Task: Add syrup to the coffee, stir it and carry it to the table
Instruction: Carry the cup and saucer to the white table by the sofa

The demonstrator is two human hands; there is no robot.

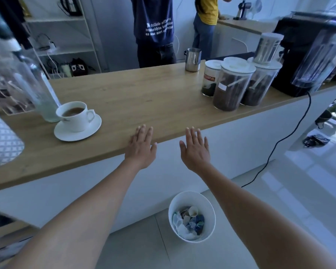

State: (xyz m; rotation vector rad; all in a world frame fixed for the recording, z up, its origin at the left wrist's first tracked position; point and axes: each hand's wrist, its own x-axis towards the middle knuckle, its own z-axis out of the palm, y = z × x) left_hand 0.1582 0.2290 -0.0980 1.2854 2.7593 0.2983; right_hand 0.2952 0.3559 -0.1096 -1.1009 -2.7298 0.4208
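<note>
A white cup (75, 117) of brown coffee stands on a white saucer (89, 131) at the left of the wooden counter (144, 98). Right behind the cup rises a tall clear glass bottle (35, 82), which may hold the syrup. My left hand (142, 146) lies flat, palm down, on the counter's front edge, to the right of the saucer. My right hand (195, 147) hovers open beside it, just off the edge, fingers spread. Both hands hold nothing. I see no spoon.
Clear jars of coffee (233, 86) and a steel milk jug (192, 59) stand at the counter's right, beside a black coffee machine (299, 55) with a trailing cable. Two people stand behind the counter. A white waste bin (191, 218) sits on the floor below my hands.
</note>
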